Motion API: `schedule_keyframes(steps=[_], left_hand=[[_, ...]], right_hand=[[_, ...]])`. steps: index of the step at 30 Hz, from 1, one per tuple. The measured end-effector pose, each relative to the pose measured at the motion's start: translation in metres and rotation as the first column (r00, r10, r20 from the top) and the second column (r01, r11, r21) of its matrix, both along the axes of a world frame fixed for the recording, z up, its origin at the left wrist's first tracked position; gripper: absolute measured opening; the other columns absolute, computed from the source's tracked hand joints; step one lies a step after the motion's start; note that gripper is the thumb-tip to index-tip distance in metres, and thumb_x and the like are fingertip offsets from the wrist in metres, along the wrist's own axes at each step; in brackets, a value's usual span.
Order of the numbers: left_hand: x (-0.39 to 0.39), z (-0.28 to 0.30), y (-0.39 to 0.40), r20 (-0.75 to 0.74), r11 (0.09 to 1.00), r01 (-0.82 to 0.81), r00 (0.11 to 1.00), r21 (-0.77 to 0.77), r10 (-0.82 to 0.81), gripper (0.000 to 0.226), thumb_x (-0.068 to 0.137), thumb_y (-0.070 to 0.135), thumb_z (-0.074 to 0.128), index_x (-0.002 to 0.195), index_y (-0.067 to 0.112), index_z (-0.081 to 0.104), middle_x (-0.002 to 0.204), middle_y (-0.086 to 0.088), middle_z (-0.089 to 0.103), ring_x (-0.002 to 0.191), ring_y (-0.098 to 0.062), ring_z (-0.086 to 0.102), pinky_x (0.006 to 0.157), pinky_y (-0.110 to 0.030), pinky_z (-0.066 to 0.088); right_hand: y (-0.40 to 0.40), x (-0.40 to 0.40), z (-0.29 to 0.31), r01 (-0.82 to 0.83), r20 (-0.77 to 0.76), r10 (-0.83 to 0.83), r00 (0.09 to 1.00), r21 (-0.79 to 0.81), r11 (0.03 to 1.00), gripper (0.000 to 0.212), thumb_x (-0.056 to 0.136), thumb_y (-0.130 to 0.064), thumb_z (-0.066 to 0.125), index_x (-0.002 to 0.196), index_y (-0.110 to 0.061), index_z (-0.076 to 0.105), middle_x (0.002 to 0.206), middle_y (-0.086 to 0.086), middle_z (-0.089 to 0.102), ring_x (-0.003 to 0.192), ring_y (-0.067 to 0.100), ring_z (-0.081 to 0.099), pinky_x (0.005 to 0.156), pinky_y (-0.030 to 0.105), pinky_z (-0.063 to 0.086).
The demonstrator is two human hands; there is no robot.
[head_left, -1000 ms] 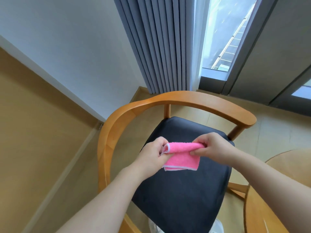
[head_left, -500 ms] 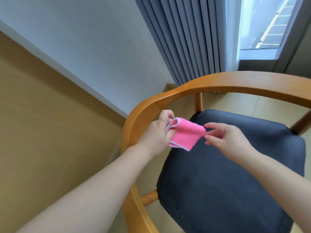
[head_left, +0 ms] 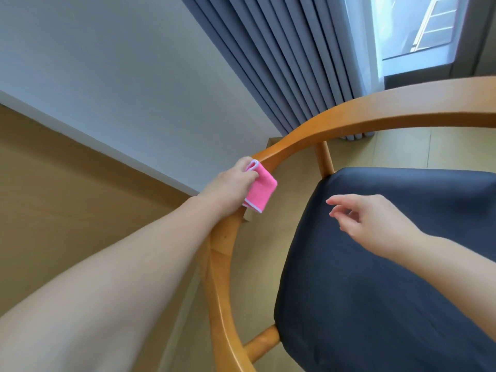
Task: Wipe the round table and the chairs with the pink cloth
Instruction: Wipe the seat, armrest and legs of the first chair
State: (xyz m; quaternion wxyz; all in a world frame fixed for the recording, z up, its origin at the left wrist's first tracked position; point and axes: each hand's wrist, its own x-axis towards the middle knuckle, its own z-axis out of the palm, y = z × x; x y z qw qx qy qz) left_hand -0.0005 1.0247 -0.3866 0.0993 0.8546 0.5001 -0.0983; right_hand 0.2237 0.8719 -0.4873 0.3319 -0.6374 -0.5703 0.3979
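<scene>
Pink terry, folded small and edged in white, sits in your left grip: the fingers curl round the pink cloth and press it against the curved wooden armrest of the chair, at the bend where the rail swings from the side toward the back. The lower half of the cloth hangs free over the rail's inner edge, its white hem at the bottom.

Your right grip hovers over the seat with nothing in it, the fingers loose and slightly bent, pointing left toward the cloth but well apart from it.

The honey-coloured rail runs on from under your left forearm down to the lower edge of the view, and the other way it sweeps right across the top of the chair. A slim wooden post joins the rail to the seat just right of the cloth, and a short wooden stub meets the seat's near left corner. The dark seat cushion fills the lower right, smooth and matte.

Beyond the chair, pleated grey curtains fall to the pale floor, beside a bright window at the upper right. A white wall stands behind your left arm, with a tan panel below it. The round bench is out of view.
</scene>
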Motion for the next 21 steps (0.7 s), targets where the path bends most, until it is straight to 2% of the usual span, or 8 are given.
schedule_keyframes(steps=[3, 6, 8, 10, 13, 14, 17, 21], left_hand=[[-0.005, -0.003, 0.010, -0.281, 0.966, 0.240, 0.938, 0.100, -0.204, 0.033, 0.091, 0.023, 0.059, 0.120, 0.010, 0.051, 0.142, -0.002, 0.032, 0.107, -0.028, 0.053, 0.081, -0.035, 0.046], [0.000, -0.004, 0.013, -0.372, 0.946, 0.265, 0.911, 0.189, -0.180, 0.041, 0.086, 0.028, 0.066, 0.120, 0.010, 0.051, 0.146, -0.004, 0.024, 0.116, -0.028, 0.043, 0.088, -0.041, 0.044], [0.002, -0.007, 0.015, -0.483, 0.884, 0.380, 0.849, 0.273, -0.216, 0.040, 0.086, 0.032, 0.063, 0.120, 0.012, 0.053, 0.149, -0.006, 0.024, 0.121, -0.027, 0.037, 0.097, -0.038, 0.032], [0.002, -0.006, 0.016, -0.597, 0.771, 0.560, 0.742, 0.303, -0.305, 0.034, 0.087, 0.027, 0.058, 0.117, 0.011, 0.058, 0.148, -0.009, 0.034, 0.125, -0.028, 0.039, 0.108, -0.035, 0.019], [-0.001, -0.007, 0.014, -0.771, 0.573, 0.771, 0.535, 0.279, -0.344, 0.031, 0.082, 0.024, 0.062, 0.111, 0.012, 0.067, 0.133, -0.006, 0.055, 0.122, -0.023, 0.052, 0.113, -0.036, 0.027], [-0.001, -0.009, 0.013, -0.805, 0.552, 0.800, 0.479, 0.236, -0.349, 0.035, 0.083, 0.025, 0.063, 0.116, 0.011, 0.065, 0.133, -0.006, 0.054, 0.124, -0.024, 0.050, 0.114, -0.037, 0.027], [0.000, -0.018, 0.012, -0.829, 0.608, 0.790, 0.391, 0.079, -0.400, 0.048, 0.092, 0.021, 0.054, 0.137, 0.005, 0.046, 0.144, -0.008, 0.039, 0.138, -0.028, 0.030, 0.117, -0.040, 0.002], [0.000, -0.026, 0.015, -0.823, 0.710, 0.704, 0.412, 0.016, -0.390, 0.057, 0.100, 0.027, 0.033, 0.152, 0.014, 0.012, 0.160, -0.007, 0.007, 0.147, -0.025, -0.002, 0.111, -0.040, -0.016]], right_hand=[[0.005, -0.004, 0.003, -0.006, 0.016, 0.005, 1.000, 0.057, 0.998, 0.032, 0.094, -0.019, 0.051, 0.122, -0.029, 0.063, 0.087, -0.011, 0.072, 0.075, 0.008, 0.066, 0.076, 0.033, 0.054], [0.009, -0.008, 0.006, -0.010, 0.031, 0.007, 1.000, 0.118, 0.993, 0.032, 0.093, -0.016, 0.052, 0.122, -0.026, 0.065, 0.088, -0.010, 0.072, 0.077, 0.008, 0.066, 0.078, 0.031, 0.053], [0.010, -0.010, 0.008, -0.022, 0.033, 0.018, 0.999, 0.135, 0.991, 0.033, 0.093, -0.016, 0.052, 0.122, -0.026, 0.064, 0.089, -0.009, 0.073, 0.076, 0.011, 0.067, 0.079, 0.033, 0.054], [0.010, -0.011, 0.010, -0.046, 0.045, 0.040, 0.998, 0.153, 0.987, 0.034, 0.093, -0.016, 0.053, 0.124, -0.025, 0.064, 0.092, -0.009, 0.072, 0.079, 0.011, 0.067, 0.079, 0.032, 0.054], [0.012, -0.014, 0.011, -0.082, 0.080, 0.067, 0.995, 0.193, 0.978, 0.033, 0.093, -0.015, 0.054, 0.123, -0.023, 0.064, 0.092, -0.007, 0.072, 0.080, 0.010, 0.066, 0.079, 0.031, 0.053], [0.011, -0.015, 0.011, -0.092, 0.086, 0.077, 0.993, 0.193, 0.977, 0.033, 0.093, -0.015, 0.055, 0.123, -0.023, 0.064, 0.091, -0.006, 0.072, 0.080, 0.011, 0.066, 0.078, 0.032, 0.053], [0.008, -0.020, 0.010, -0.123, 0.099, 0.106, 0.989, 0.190, 0.974, 0.032, 0.093, -0.015, 0.054, 0.123, -0.022, 0.064, 0.091, -0.005, 0.072, 0.082, 0.012, 0.066, 0.079, 0.034, 0.053], [0.006, -0.023, 0.010, -0.154, 0.108, 0.135, 0.985, 0.189, 0.970, 0.033, 0.094, -0.015, 0.052, 0.124, -0.022, 0.063, 0.093, -0.002, 0.072, 0.089, 0.015, 0.066, 0.082, 0.036, 0.052]])
